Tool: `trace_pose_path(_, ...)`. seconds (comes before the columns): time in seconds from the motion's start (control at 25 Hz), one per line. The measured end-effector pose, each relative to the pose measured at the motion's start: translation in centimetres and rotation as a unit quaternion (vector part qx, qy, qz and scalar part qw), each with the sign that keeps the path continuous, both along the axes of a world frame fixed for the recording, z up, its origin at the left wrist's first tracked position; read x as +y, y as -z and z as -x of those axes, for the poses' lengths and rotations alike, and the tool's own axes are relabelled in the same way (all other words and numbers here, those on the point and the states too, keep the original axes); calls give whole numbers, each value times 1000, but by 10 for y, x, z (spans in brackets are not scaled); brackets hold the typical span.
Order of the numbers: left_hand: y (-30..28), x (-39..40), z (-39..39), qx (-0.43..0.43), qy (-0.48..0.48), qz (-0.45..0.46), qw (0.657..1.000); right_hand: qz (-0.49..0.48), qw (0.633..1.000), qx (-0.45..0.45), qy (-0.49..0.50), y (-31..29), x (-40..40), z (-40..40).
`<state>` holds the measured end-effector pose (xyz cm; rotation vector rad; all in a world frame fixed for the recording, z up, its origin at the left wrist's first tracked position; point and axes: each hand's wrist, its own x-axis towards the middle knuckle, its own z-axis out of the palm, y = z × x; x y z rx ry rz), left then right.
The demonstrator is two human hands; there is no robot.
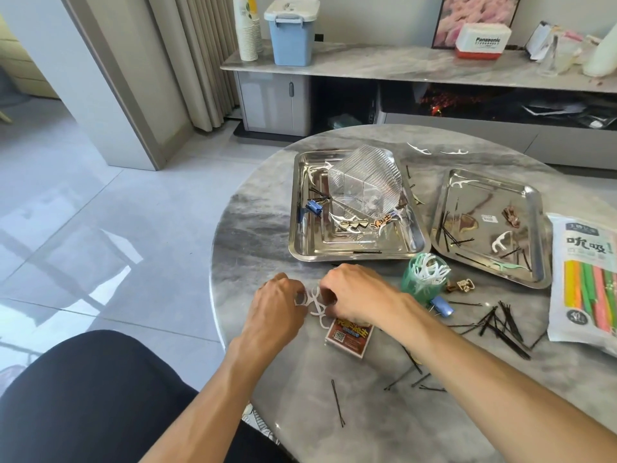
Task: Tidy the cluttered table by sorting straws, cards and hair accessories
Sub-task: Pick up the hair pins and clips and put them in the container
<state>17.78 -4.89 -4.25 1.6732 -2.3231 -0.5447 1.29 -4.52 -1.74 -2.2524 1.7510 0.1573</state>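
table (267,208): polished grey marble-look top, glossy
tray at 12 o'clock (300,242): mirror-bright metal
tray at 2 o'clock (537,212): shiny metal
ribbed box (364,182): clear plastic
straw bag (582,282): glossy plastic film
hairpins (500,324): thin black metal

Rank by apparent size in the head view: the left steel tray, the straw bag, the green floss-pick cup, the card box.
1. Left steel tray
2. Straw bag, partly cut off by the frame
3. Green floss-pick cup and card box: look alike, box partly hidden

Both forearms are bare from the near edge of the view up to the wrists, with no sleeves showing. The left hand (278,309) and right hand (354,295) wear no gloves, rings or watch. Dark, plain trousers (93,396) cover the lap at near left.
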Motion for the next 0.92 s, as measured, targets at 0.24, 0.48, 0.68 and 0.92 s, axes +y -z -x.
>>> trace_pose_path(0.24,-1,2,6,-53,-5,36,998,26,1000,0,1,7,1,-7)
trace_pose_path(0.48,-2,4,4,-65,-30,49,996,17,999,35,-16,14,6,-7)
trace_pose_path(0.68,-2,2,-7,-66,-56,45,995,76,997,22,14,22,9,-15)
trace_pose_path(0.92,-2,-1,-6,26,-89,32,995,107,967,-209,98,22,9,-17)
